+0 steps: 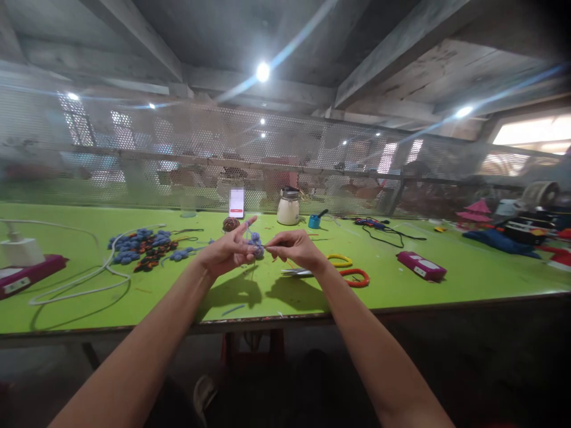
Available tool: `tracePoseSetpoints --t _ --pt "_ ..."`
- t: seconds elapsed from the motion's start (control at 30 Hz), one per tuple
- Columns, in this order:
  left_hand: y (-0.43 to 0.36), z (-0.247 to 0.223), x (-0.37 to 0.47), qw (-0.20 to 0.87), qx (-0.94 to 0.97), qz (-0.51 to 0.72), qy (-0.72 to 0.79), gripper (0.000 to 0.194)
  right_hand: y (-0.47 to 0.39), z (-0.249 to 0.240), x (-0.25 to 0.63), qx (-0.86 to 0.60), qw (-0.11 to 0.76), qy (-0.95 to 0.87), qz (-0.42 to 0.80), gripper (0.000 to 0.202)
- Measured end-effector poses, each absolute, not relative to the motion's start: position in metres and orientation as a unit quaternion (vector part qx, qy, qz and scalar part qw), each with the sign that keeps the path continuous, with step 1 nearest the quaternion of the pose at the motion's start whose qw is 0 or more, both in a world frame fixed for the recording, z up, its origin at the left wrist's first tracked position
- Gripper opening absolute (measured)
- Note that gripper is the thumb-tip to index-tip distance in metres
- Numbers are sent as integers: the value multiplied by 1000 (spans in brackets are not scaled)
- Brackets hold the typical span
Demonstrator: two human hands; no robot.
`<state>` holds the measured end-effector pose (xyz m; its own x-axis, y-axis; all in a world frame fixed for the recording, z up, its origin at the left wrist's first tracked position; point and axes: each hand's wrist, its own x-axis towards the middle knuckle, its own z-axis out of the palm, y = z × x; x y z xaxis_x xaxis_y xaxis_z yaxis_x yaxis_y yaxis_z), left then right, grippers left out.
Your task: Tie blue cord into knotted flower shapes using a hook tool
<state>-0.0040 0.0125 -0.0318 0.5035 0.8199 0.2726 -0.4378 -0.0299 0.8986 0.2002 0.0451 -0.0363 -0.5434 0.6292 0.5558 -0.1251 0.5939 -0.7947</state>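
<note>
A small blue-purple crocheted piece is held above the green table between my two hands. My left hand grips it with thumb and lower fingers, its index finger raised with yarn over it. My right hand is pinched on a thin tool, probably a crochet hook, whose tip meets the piece. Scissors with red and yellow handles lie beneath and right of my right hand. Left of my left hand is a pile of blue crocheted pieces with dark-and-orange ones.
On the green table stand a phone, a pale jug and a blue pot. Purple power strips lie right and left, with a white cable looping at left. A mesh partition rises behind.
</note>
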Motion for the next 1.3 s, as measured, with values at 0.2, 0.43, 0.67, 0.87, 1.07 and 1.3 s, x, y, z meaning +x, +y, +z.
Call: tracePoseSetpoints --t 0.2,0.43,0.67,0.87,1.07,1.3 --pt "12 -31 -4 672 549 472 157 104 45 -37 208 -166 450 -780 402 17" --pt "10 -30 -3 681 550 461 149 108 41 -34 212 -167 442 -783 405 15" --pt "15 -33 -6 686 552 451 143 103 39 -34 211 -165 461 -779 392 15" --pt "14 -31 -4 684 544 460 155 103 40 -34 211 -158 467 -794 355 15" --pt "15 -30 -5 696 531 458 157 104 41 -33 213 -159 465 -810 320 17" --pt "17 -32 -7 699 533 449 156 100 44 -37 214 -185 444 -793 374 19"
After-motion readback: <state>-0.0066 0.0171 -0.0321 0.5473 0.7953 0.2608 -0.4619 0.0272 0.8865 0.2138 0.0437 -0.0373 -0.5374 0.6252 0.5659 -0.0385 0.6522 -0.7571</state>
